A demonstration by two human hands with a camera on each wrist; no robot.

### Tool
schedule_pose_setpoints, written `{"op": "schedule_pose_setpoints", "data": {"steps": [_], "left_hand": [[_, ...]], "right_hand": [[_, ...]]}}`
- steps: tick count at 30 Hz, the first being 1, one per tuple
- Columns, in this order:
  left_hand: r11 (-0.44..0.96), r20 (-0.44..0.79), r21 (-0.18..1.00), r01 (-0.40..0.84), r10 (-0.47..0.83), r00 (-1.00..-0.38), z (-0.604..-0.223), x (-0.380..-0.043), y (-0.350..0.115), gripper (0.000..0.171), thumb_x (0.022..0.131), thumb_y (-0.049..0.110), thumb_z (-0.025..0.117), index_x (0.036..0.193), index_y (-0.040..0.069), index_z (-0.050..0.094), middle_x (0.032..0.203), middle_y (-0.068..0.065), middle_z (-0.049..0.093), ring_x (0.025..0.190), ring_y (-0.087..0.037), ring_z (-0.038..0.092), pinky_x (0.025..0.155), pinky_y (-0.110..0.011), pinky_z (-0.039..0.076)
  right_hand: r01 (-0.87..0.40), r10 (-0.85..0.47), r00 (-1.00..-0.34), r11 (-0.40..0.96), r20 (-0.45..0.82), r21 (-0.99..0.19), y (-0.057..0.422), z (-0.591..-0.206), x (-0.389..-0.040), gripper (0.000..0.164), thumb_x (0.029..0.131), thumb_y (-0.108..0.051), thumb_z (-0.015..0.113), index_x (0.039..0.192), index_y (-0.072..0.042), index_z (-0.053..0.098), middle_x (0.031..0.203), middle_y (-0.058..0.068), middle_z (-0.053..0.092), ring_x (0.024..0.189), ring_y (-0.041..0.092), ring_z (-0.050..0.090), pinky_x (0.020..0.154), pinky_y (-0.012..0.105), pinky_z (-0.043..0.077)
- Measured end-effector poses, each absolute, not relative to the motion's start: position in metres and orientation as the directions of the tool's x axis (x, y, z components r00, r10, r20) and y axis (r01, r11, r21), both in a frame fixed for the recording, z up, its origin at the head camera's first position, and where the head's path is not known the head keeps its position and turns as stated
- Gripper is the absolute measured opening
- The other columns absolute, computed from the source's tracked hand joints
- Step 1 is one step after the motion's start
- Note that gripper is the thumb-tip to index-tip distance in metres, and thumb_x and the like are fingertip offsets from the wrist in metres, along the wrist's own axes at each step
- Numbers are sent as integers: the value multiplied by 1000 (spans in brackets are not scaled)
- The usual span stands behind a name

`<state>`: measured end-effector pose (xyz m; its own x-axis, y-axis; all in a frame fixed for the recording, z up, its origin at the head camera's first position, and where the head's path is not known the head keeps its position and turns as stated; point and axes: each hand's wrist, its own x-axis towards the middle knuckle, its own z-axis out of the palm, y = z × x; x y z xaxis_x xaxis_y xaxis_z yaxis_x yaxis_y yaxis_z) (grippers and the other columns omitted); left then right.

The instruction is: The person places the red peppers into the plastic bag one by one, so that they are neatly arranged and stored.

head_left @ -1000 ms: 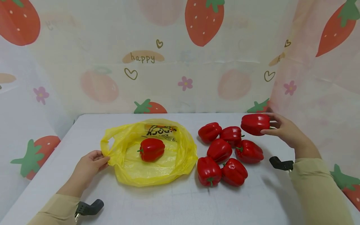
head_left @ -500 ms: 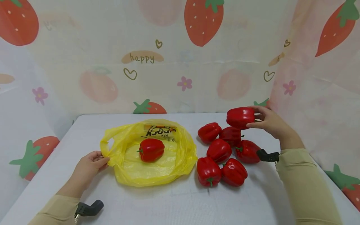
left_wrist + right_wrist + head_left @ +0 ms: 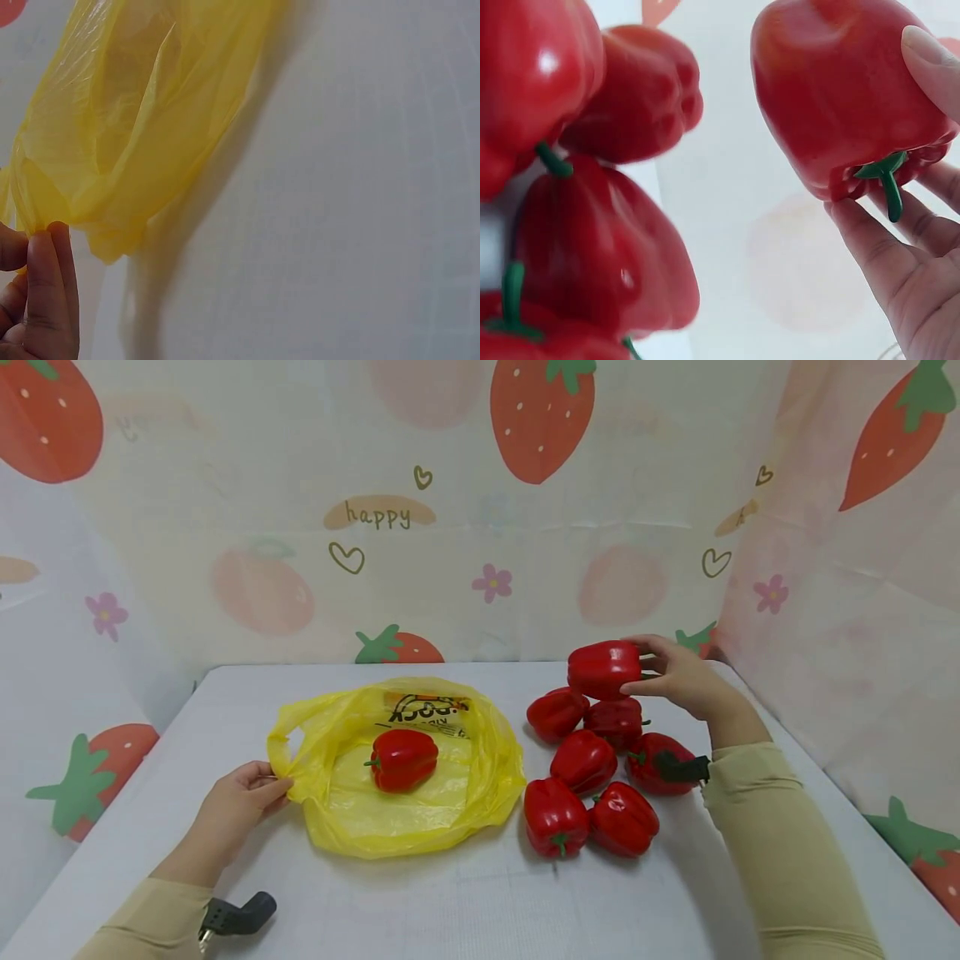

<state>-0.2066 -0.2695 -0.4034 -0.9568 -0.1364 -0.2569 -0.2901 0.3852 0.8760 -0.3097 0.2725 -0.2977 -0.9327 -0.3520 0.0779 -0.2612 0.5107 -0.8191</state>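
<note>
My left hand [image 3: 242, 797] pinches the left handle side of a yellow plastic bag [image 3: 330, 827], which lies on the table with its mouth spread wide. In the left wrist view the fingertips [image 3: 46, 255] grip the gathered yellow film. One red bell pepper [image 3: 405, 760] lies inside the bag, its green stem to the left. My right hand [image 3: 682, 677] holds another red bell pepper [image 3: 604, 670] by its stem end, raised above the back of the pepper group. In the right wrist view the thumb and fingers span this held pepper [image 3: 847, 90].
Several more red bell peppers [image 3: 585, 762] lie clustered right of the bag, close to its edge. The white table [image 3: 465, 910] ends at a back curtain [image 3: 465, 602] printed with strawberries. Side curtains [image 3: 847, 677] flank it. A dark wrist-worn device [image 3: 240, 913] sits at the left sleeve.
My right hand has carried its bell pepper leftward and a little up, from the table's right side to over the back peppers. The left hand and bag stay in place.
</note>
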Motion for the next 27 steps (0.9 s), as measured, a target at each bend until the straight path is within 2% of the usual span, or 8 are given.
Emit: {"op": "schedule_pose_setpoints", "data": {"steps": [14, 23, 27], "left_hand": [[391, -256, 873, -290, -136, -957, -405, -207, -269, 52, 88, 34, 60, 124, 0, 44, 114, -15, 56, 89, -14, 57, 76, -21, 52], [375, -220, 894, -244, -106, -970, -407, -208, -270, 48, 89, 29, 60, 121, -3, 43, 103, -8, 61, 84, -8, 59, 75, -20, 52], [375, -221, 895, -243, -101, -970, -407, -208, -271, 48, 89, 29, 60, 121, -3, 43, 101, -6, 61, 83, -7, 58, 75, -20, 52]], "right_hand": [[-280, -399, -914, 492, 73, -824, 234, -297, -319, 66, 77, -15, 74, 133, -15, 40, 126, 10, 50, 117, 28, 46, 88, 46, 47], [-282, -443, -895, 491, 43, -825, 202, -283, -306, 65, 79, -8, 70, 135, -8, 37, 127, 13, 48, 117, 32, 46, 86, 44, 49], [-280, -461, -886, 469, 38, -838, 193, -288, -310, 65, 78, -10, 71, 134, -9, 38, 127, 12, 48, 116, 32, 47, 85, 43, 50]]}}
